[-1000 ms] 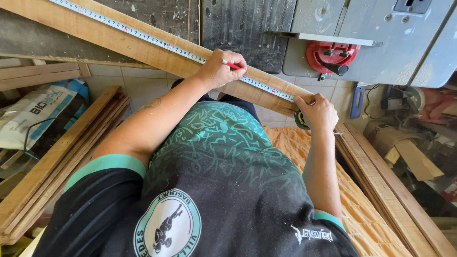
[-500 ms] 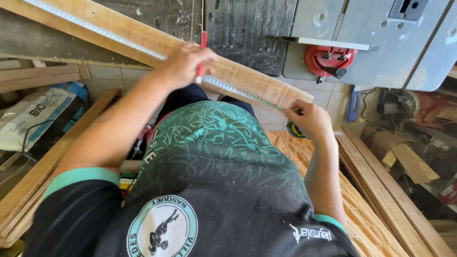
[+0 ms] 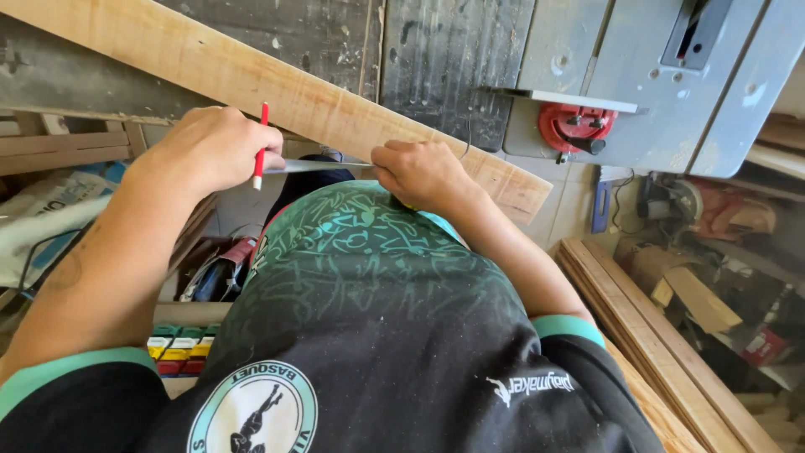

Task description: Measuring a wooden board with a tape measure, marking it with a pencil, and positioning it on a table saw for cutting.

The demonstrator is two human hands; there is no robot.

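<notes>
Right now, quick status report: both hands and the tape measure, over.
Left hand gripping red pencil, upright. Right hand pinching tape measure blade, stretched between the hands. Long wooden board lies just beyond; nothing blocking.

Grey saw counter (image 3: 453, 67) carrying a long wooden plank (image 3: 277, 92) laid diagonally; red knob (image 3: 574, 127) at its edge.

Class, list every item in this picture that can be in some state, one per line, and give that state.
Left hand: closed around a red pencil.
Red pencil: held upright, off the plank.
Right hand: closed, pinching the tape blade's end.
Tape blade: pulled out, stretched between the hands.
Wooden plank: lying slantwise across the saw table.
Saw table: blade not visible, cannot tell whether running.
Stacked boards: lying flat at the right.
</notes>
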